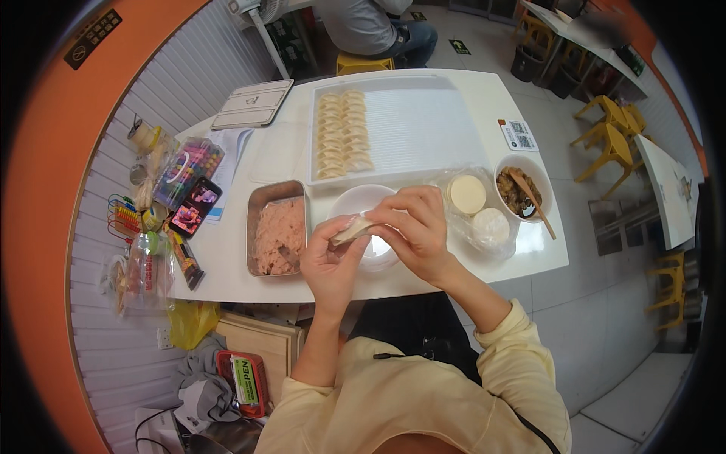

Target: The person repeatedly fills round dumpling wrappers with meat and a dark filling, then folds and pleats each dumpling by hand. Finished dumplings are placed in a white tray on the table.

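Note:
Between my left hand (332, 255) and my right hand (417, 227) is a folded dumpling (353, 230), its edge pinched by the fingers of both. It is held over a white bowl (363, 197), which the hands partly cover. To the left stands a metal container (249, 238) of pink minced meat filling (281, 232). On the right, two stacks of round dumpling wrappers (468, 194) sit in clear plastic. Beyond the hands, a white plastic tray (420, 125) carries two rows of shaped dumplings (343, 133) at its left side.
A bowl (547, 193) of dark chunky food with a wooden spoon (530, 196) stands near the right table edge. At left lie a smartphone (195, 207), a case of coloured pens (190, 170), a plastic bottle (144, 261) and a tablet case (252, 103). A person (363, 28) sits beyond the table.

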Tool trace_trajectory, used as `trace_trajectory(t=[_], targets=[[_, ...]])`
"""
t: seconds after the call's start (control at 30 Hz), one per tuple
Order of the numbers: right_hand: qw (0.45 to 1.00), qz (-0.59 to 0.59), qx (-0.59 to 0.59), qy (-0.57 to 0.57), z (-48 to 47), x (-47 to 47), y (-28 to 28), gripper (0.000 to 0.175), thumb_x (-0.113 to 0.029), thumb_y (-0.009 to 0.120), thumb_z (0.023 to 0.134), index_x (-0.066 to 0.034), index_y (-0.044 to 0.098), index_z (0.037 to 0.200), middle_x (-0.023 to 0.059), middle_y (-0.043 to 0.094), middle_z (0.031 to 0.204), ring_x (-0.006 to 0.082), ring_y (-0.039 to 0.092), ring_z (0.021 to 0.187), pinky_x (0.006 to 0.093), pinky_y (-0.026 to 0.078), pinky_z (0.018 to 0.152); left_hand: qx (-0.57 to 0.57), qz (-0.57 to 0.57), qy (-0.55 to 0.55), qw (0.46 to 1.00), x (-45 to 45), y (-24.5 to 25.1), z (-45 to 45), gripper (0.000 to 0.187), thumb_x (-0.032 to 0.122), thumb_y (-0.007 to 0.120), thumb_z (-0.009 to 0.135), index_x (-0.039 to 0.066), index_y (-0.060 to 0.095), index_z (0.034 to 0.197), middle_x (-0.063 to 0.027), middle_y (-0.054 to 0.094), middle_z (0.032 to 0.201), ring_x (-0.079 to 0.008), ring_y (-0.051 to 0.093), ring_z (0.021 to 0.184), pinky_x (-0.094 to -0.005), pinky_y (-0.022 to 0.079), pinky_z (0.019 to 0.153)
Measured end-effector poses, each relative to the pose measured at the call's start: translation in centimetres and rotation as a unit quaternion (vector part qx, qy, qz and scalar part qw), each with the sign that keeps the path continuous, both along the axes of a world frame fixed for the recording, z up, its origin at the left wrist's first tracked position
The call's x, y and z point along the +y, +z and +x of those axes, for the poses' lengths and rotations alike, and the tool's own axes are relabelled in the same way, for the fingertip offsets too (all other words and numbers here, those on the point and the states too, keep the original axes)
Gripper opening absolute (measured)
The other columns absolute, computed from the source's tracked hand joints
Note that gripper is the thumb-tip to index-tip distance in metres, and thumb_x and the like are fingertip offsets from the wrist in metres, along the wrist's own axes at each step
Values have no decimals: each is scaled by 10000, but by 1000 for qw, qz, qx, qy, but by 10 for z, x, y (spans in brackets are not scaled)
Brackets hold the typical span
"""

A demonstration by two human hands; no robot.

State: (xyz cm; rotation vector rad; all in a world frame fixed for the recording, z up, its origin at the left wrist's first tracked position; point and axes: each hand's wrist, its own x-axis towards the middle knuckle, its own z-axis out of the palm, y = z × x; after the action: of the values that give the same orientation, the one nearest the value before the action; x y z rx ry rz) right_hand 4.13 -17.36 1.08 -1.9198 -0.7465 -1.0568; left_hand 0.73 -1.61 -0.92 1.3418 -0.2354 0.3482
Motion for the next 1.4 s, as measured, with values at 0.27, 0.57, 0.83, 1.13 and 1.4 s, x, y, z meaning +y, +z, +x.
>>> trace_trajectory(t=[0.27,0.57,0.83,1.13,1.4], targets=[[999,-9,-27,23,1,-3,-1,225,-111,783,683,-118,676,881,-7,649,919,202,582,871,354,355,790,-17,15,-10,1000,0,1,0,337,-120,698,815,-17,622,1127,-121,621,1164,-187,623,1074,-294,557,895],[997,-24,-68,27,5,-3,0,260,-140,806,655,-120,684,884,-18,658,929,193,575,876,365,350,791,-63,83,10,995,-2,6,0,365,-124,710,795,5,630,1126,-128,627,1158,-189,630,1072,-294,592,836],[998,27,-38,42,2,-5,-1,258,-123,798,682,-117,674,907,-5,660,907,193,577,847,367,349,785,-77,69,27,994,-1,3,-2,369,-118,725,781,3,627,1115,-136,632,1168,-195,627,1078,-284,573,833],[998,0,-60,28,-1,-7,2,255,-140,802,701,-108,667,916,-5,664,939,192,584,871,375,354,787,-95,52,23,994,-1,1,-3,372,-117,739,767,-9,618,1102,-159,635,1164,-216,620,1079,-314,533,890],[998,19,-46,40,0,-6,-1,262,-144,806,704,-107,663,921,-6,664,903,188,598,836,369,351,781,-85,25,19,996,-1,-1,-3,377,-128,736,764,-13,609,1100,-169,632,1164,-228,618,1079,-327,523,913]])
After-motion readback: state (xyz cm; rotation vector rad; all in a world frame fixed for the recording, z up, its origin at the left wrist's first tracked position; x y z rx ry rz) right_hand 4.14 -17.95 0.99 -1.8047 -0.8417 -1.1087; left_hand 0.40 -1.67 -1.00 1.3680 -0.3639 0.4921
